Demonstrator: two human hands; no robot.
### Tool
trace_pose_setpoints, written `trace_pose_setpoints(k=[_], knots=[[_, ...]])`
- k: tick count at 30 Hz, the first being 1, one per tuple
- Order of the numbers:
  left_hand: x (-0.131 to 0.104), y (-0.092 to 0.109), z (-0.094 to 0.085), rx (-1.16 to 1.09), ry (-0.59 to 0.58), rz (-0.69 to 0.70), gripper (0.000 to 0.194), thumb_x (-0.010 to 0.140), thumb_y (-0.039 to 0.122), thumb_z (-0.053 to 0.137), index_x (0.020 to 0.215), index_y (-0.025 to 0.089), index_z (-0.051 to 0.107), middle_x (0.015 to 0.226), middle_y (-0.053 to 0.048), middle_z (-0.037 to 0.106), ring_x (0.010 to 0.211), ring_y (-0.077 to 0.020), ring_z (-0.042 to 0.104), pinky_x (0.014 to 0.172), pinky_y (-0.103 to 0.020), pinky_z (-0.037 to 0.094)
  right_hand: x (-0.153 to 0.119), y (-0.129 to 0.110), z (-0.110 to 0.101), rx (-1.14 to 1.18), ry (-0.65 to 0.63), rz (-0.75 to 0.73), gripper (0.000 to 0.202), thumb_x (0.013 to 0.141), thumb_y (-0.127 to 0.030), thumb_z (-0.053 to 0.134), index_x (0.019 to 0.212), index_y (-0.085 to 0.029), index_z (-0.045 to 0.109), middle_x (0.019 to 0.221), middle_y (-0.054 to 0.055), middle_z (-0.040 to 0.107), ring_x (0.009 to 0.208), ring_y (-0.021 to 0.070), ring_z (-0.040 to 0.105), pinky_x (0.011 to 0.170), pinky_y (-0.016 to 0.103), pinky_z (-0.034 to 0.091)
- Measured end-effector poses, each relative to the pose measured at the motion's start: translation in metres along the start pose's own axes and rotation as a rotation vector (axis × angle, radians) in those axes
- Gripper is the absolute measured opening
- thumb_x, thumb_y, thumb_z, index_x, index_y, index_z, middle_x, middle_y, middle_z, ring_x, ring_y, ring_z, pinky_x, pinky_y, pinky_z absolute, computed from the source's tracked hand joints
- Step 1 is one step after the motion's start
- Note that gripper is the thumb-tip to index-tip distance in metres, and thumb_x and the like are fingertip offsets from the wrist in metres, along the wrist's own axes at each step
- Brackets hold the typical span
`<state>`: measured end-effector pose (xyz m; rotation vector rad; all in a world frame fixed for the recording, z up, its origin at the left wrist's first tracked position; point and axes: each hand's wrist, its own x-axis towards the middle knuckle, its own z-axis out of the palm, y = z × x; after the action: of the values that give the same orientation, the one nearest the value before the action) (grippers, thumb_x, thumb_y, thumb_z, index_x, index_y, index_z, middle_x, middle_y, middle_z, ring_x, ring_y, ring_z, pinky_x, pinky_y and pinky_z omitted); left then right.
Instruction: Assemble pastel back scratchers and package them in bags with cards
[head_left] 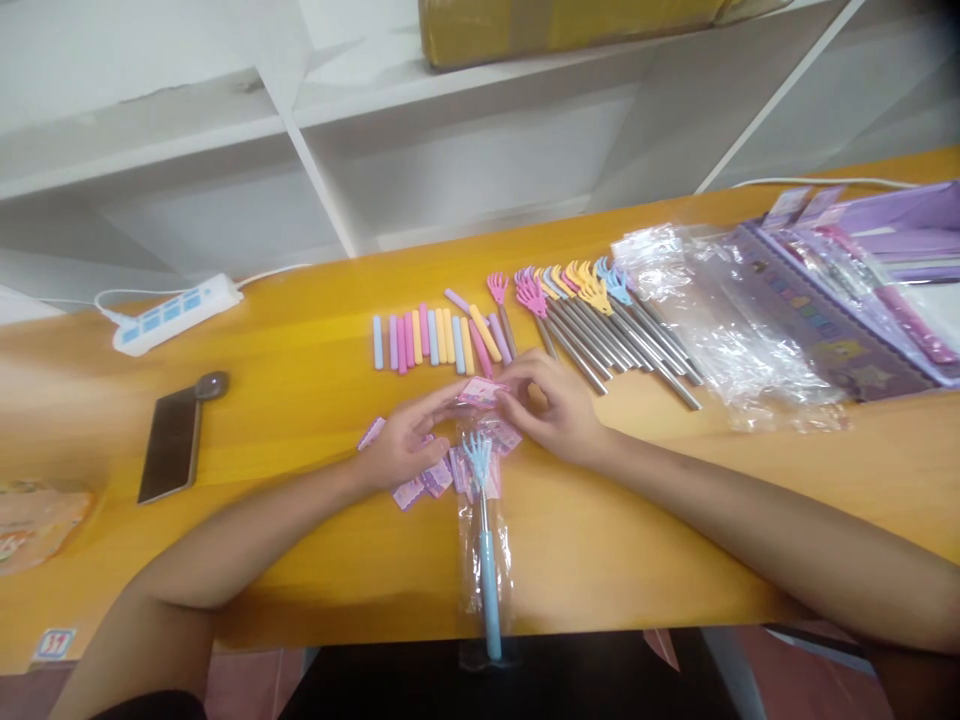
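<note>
A blue back scratcher (488, 590) lies inside a clear plastic sleeve (471, 560), its claw end pointing away from me and its handle reaching past the table's front edge. Above the claw, a small pink and purple card (481, 392) is pinched between my left hand (409, 440) and my right hand (551, 410), at the top of the sleeve. Several similar cards (409, 492) lie scattered under and beside my left hand.
Coloured handle tubes (416, 338) lie in a row beyond my hands. Metal rods with coloured claws (600, 335), clear sleeves (750, 340) and a purple printed package (817, 320) are at right. A phone (171, 442), a mouse (212, 385) and a power strip (178, 314) are at left.
</note>
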<state>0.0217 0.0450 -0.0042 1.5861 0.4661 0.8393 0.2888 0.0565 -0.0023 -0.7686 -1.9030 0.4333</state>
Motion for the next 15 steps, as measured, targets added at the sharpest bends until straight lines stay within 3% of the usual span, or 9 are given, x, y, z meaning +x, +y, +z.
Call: trace_pose_setpoints(k=[4,7,11,15], knots=[[-0.0006,0.0029,-0.0001,-0.013,-0.005,-0.020,0.068,0.105,0.043,0.071,0.169,0.034,0.051,0.174,-0.012,0.050,0.160,-0.0347,0.051,0.133,-0.055,0.045,0.0004,0.0006,0.0011,-0.038,-0.023,-0.108,0.026,0.103,-0.013,0.064,0.125,-0.026,0.070,0.105,0.006,0.070,0.094,0.0190,0.069,0.076,0.034,0.060],[-0.0014,0.0042,0.0006,-0.020,-0.004,-0.032,0.066,0.106,0.040,0.072,0.168,0.035,0.052,0.174,-0.012,0.051,0.156,-0.0347,0.056,0.130,-0.053,0.049,-0.0009,0.0021,0.0023,-0.056,-0.049,-0.159,0.028,0.103,-0.011,0.064,0.126,-0.025,0.070,0.106,0.007,0.069,0.093,0.0179,0.069,0.075,0.033,0.060],[-0.0023,0.0026,0.0015,-0.050,0.005,-0.067,0.066,0.105,0.040,0.074,0.168,0.035,0.053,0.172,-0.014,0.054,0.147,-0.0337,0.065,0.124,-0.051,0.056,-0.0026,0.0029,0.0020,-0.050,-0.065,-0.141,0.029,0.103,-0.011,0.064,0.127,-0.025,0.068,0.109,0.007,0.069,0.095,0.0185,0.070,0.077,0.034,0.060],[-0.0025,0.0010,0.0011,-0.073,0.035,-0.076,0.063,0.105,0.035,0.074,0.166,0.033,0.056,0.171,-0.013,0.054,0.151,-0.0335,0.061,0.125,-0.049,0.055,-0.0026,0.0024,0.0007,-0.057,-0.050,-0.119,0.024,0.103,-0.014,0.063,0.125,-0.025,0.067,0.106,0.006,0.068,0.095,0.0188,0.068,0.078,0.034,0.058]])
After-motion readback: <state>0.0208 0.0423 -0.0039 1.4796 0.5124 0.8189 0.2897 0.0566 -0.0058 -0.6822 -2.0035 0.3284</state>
